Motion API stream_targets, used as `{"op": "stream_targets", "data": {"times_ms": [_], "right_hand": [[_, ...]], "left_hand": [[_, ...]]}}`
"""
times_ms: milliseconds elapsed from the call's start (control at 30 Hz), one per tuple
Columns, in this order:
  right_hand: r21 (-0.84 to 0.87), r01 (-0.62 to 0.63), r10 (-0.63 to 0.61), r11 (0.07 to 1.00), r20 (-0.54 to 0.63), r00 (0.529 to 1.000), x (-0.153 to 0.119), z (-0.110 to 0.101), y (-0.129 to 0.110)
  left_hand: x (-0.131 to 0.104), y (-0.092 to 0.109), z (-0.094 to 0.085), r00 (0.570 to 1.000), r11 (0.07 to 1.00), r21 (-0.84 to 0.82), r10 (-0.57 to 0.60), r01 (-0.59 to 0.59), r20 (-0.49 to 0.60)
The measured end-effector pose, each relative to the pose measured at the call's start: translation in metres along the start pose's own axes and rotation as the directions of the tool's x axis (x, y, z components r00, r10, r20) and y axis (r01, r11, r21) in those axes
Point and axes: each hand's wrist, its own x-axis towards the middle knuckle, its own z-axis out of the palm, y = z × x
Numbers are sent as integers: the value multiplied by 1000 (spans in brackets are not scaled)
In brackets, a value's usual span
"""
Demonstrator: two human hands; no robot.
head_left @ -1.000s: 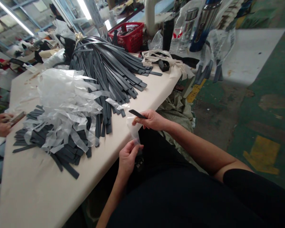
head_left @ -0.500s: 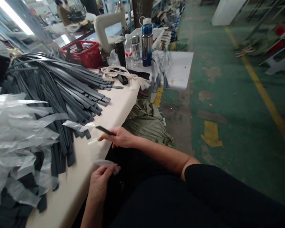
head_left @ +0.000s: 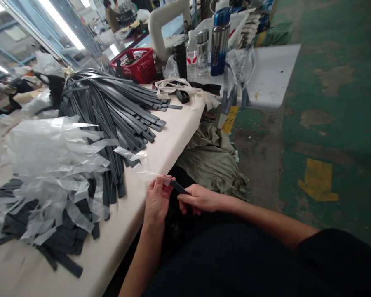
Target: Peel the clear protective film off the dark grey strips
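My left hand (head_left: 158, 199) pinches a clear plastic sleeve (head_left: 166, 180) just off the table's front edge. Facing it, my right hand (head_left: 200, 199) is closed on a dark grey strap (head_left: 179, 187), whose free end meets the sleeve at my left fingertips. Whether the strap's tip is inside the sleeve I cannot tell. A pile of clear plastic sleeves (head_left: 55, 144) lies on the table to the left, over shorter dark grey pieces (head_left: 58, 235). Behind it spreads a tied bundle of long dark grey straps (head_left: 111, 99), ends toward me.
The cream-covered table (head_left: 123, 222) runs diagonally along my left. At its far end are a red basket (head_left: 139, 66), a blue-and-steel bottle (head_left: 220, 41) and off-white cloth strips (head_left: 179, 87). Olive fabric (head_left: 213, 161) is heaped below the table edge. A white side table (head_left: 275, 74) stands beyond.
My hands have come together, the strap's end now at the sleeve; before, the right hand held the strap farther off, over the table edge. The view has shifted left.
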Motion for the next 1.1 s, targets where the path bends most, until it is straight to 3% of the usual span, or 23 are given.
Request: {"op": "stream_targets", "data": {"times_ms": [300, 500, 600, 700, 767, 833, 900, 967, 1033, 1100], "right_hand": [[26, -36, 34, 999, 58, 998, 12, 0, 5], [62, -3, -4, 998, 124, 992, 26, 2, 3], [-17, 66, -64, 998, 128, 990, 18, -3, 9], [-170, 62, -57, 983, 35, 998, 1, -6, 21], [-183, 13, -15, 983, -8, 1000, -7, -4, 25], [-133, 18, -20, 991, -12, 1000, -9, 0, 23], [-90, 84, -85, 992, -7, 996, -5, 4, 17], [-86, 160, -160, 983, 9, 987, -1, 4, 11], [-197, 203, -204, 959, 12, 979, -2, 0, 9], [-366, 201, -214, 909, 5, 977, -9, -3, 13]], "left_hand": [[-8, -3, 0, 999, 1000, 4, -10, 10, -47], [-20, -14, -5, 997, 976, 206, -59, 68, -47], [-14, 5, -18, 984, 974, 225, 69, -30, -165], [-7, 31, -35, 905, 948, 164, 311, -274, -288], [-8, 35, -41, 870, 920, 175, 389, -350, -302], [-15, 23, -42, 914, 932, 244, 326, -268, -241], [-25, 4, -39, 981, 938, 341, 117, -58, -156], [-33, -9, -35, 989, 915, 387, -63, 112, -135], [-34, -8, -34, 980, 933, 337, -66, 127, -186], [-29, 4, -36, 961, 964, 264, 65, 9, -268]]}}
